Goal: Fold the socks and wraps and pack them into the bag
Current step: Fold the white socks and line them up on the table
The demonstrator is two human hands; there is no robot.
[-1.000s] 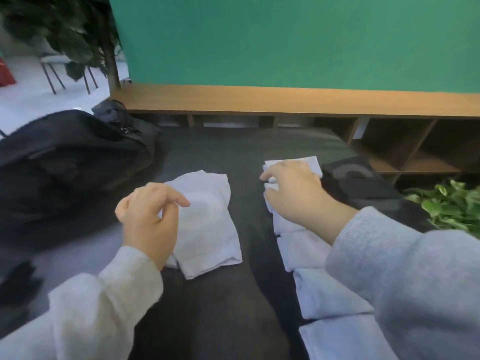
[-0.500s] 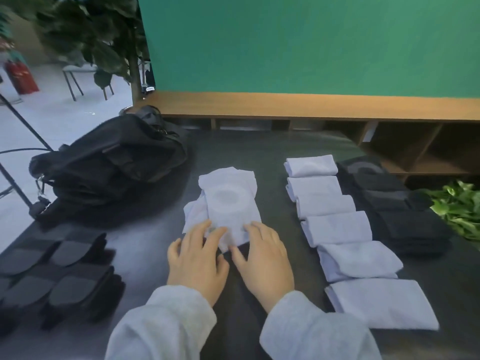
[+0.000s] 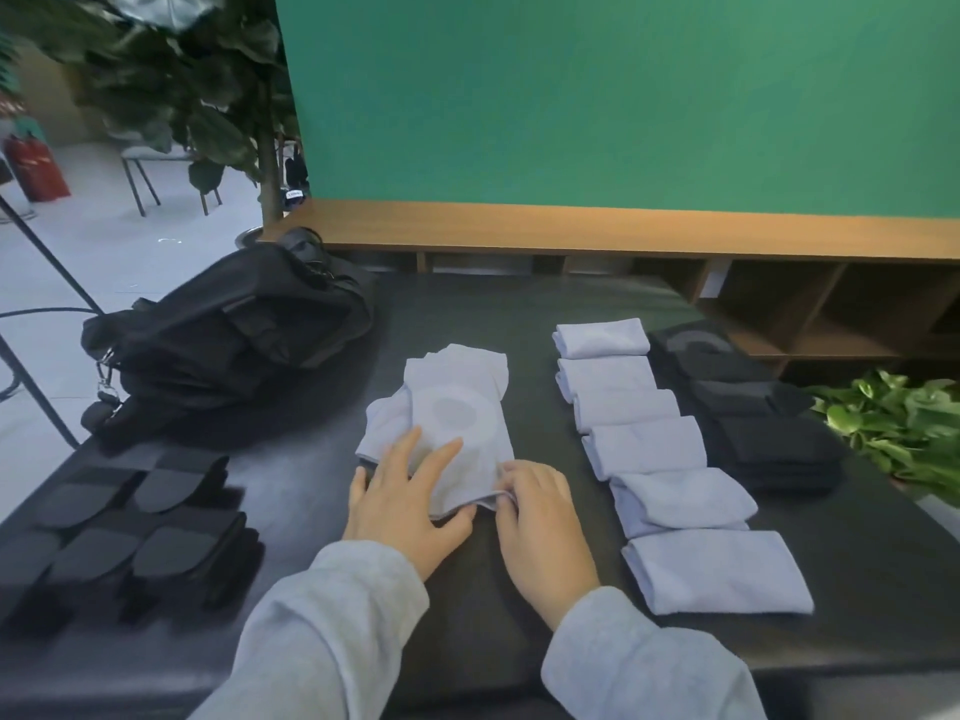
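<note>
On the dark table (image 3: 519, 314), a pale, rumpled wrap (image 3: 457, 407) bears a grey disc.

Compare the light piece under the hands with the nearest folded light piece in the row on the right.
The light piece under the hands is loose, rumpled and shows a round grey patch; the nearest folded piece is a flat, neat, plain rectangle. The left hand and right hand touch the first; the second lies untouched. Both are pale blue-white fabric.

A dark table (image 3: 519, 314) carries a black bag (image 3: 234, 335), white socks (image 3: 649, 449) and black wraps (image 3: 130, 532)
</note>
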